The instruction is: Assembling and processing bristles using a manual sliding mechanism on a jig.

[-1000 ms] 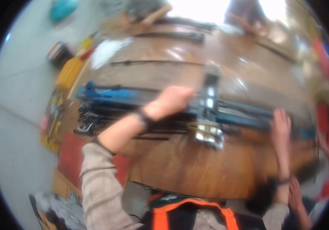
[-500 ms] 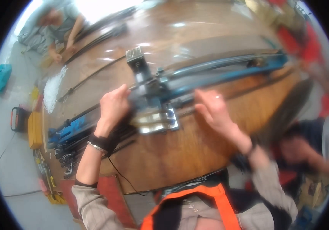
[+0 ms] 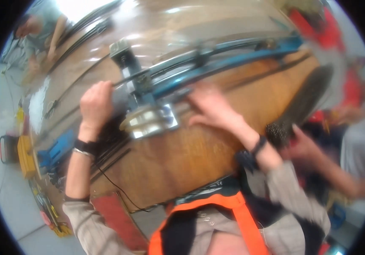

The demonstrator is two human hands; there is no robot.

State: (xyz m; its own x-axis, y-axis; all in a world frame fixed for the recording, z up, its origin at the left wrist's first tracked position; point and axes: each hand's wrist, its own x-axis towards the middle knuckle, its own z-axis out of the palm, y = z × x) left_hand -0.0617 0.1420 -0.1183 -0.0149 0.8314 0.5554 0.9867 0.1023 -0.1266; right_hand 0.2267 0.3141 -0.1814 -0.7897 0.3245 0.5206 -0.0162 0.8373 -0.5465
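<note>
A bench machine with a grey box-like head (image 3: 125, 55) and a shiny metal base plate (image 3: 146, 127) stands on the wooden table in front of me. Along its right side runs a long blue rail (image 3: 229, 63). Beside the machine's left side is my left hand (image 3: 96, 104), fingers curled closed; what they hold, if anything, is hidden. My right hand (image 3: 212, 106) reaches in just right of the metal plate, below the blue rail. Its thumb stands apart from the fingers, which are blurred by motion near a dark rod (image 3: 184, 93).
Dark rods (image 3: 112, 157) and a blue part (image 3: 57, 146) lie at the left of the wooden table (image 3: 208, 153). A yellow box (image 3: 26, 157) is at its left edge. A co-worker's hand (image 3: 303, 142) holds a dark bundle (image 3: 305, 102) at right. Another person (image 3: 38, 32) works at far left.
The whole view has shifted, so the machine appears further left. My right hand has moved in closer beside the machine. At right, a co-worker's hand has come to the dark bundle.
</note>
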